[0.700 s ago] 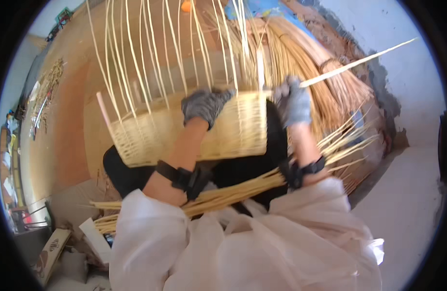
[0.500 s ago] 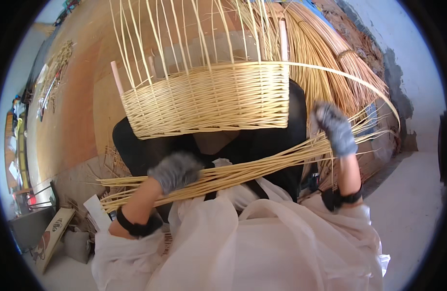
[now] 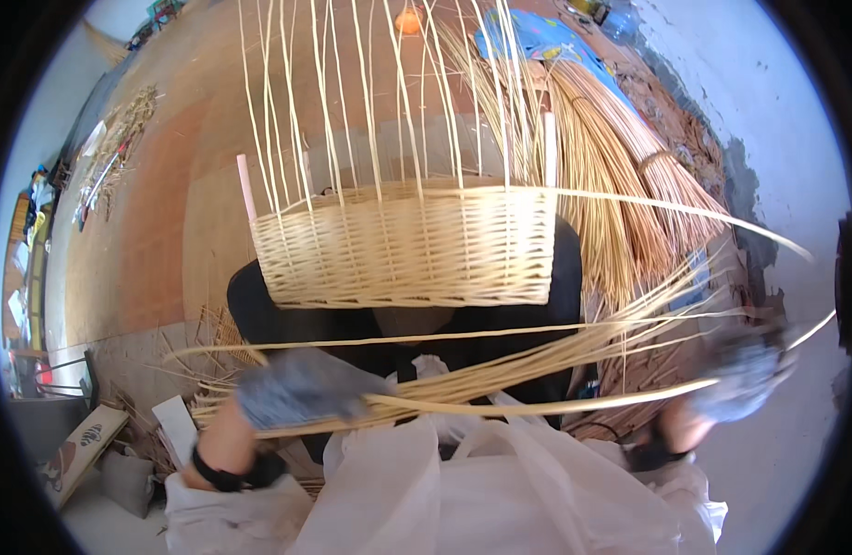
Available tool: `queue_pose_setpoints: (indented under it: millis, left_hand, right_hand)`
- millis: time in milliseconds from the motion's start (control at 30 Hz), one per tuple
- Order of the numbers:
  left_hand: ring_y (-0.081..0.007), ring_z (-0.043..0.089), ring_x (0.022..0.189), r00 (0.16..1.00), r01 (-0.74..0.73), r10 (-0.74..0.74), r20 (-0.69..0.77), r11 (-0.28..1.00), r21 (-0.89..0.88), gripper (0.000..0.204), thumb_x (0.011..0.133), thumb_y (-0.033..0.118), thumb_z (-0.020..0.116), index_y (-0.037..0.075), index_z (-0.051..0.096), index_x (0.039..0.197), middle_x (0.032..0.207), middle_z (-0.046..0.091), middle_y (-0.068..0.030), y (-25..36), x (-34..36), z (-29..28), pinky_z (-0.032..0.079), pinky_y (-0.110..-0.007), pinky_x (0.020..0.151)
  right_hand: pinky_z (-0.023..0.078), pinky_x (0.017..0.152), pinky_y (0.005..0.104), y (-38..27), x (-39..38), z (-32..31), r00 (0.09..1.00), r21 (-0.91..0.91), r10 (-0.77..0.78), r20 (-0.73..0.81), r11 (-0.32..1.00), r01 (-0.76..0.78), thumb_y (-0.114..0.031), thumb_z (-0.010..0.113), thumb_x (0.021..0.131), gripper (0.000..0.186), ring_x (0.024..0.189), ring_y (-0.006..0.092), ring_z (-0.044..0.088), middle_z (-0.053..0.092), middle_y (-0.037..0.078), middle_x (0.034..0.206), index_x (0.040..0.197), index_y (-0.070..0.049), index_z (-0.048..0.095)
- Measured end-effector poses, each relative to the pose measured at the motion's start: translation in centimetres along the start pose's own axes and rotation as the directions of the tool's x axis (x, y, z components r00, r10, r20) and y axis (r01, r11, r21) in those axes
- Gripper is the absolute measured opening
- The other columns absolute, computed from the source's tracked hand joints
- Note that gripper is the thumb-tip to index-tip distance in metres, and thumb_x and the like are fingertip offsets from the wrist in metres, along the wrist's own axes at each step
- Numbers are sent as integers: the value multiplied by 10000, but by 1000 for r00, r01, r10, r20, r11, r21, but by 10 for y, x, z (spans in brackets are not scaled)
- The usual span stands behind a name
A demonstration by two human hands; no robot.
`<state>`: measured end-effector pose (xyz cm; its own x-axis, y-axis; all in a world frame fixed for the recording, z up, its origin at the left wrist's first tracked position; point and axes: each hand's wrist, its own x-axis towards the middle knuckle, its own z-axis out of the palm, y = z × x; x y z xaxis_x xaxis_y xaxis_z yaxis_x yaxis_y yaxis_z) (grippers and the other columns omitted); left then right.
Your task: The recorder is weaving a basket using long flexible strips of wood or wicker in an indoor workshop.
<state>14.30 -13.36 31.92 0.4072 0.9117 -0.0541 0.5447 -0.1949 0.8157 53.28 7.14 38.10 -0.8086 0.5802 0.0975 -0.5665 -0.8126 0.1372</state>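
A woven willow basket (image 3: 403, 250) with long upright stakes rests across black-clad legs (image 3: 560, 250), a loose rod (image 3: 657, 203) extending from its rim to the right. Below it lies a bundle of pale rods (image 3: 500, 370) across my lap. My left hand (image 3: 315, 388), in a grey glove, is on this bundle, its fingers smeared by motion. At the right, my gloved right hand (image 3: 740, 370) is closed round a pale rod (image 3: 601, 403) that runs leftward to my left hand, though motion blurs the fingers.
Large bundles of willow rods (image 3: 629, 185) lie at right beside a blue cloth (image 3: 546, 42). An orange object (image 3: 409, 20) is at the far back. Scraps and tools (image 3: 107, 166) lie on the floor at left, with boards (image 3: 88, 439) at lower left. A wall (image 3: 759, 92) bounds the right.
Both hands have left the basket and dropped to the lap bundle, spreading apart; the right is now farther right with a rod. The basket sits lower in the picture than half a second ago.
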Motion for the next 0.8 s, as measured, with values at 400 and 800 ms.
queue_pose_setpoints:
  millis: [400, 800]
  left_hand:
    - [-260, 521, 923, 623, 678, -170, -763, 603, 419, 431, 720, 394, 603, 74, 576, 1006, 987, 583, -90, -75, 97, -27, 384, -367, 842]
    - [-280, 496, 938, 538, 690, -280, -795, 688, 225, 464, 714, 316, 641, 63, 526, 1085, 1036, 558, -108, -79, 106, -22, 347, -364, 882]
  right_hand:
    - [533, 591, 312, 21, 170, -52, 898, -997, -440, -34, 71, -3, -222, 560, 808, 180, 666, 216, 622, 612, 144, 783, 823, -47, 520]
    - [540, 568, 336, 3, 188, -77, 839, -978, -507, -200, 149, -143, -189, 553, 815, 192, 654, 250, 627, 611, 159, 768, 879, -9, 537]
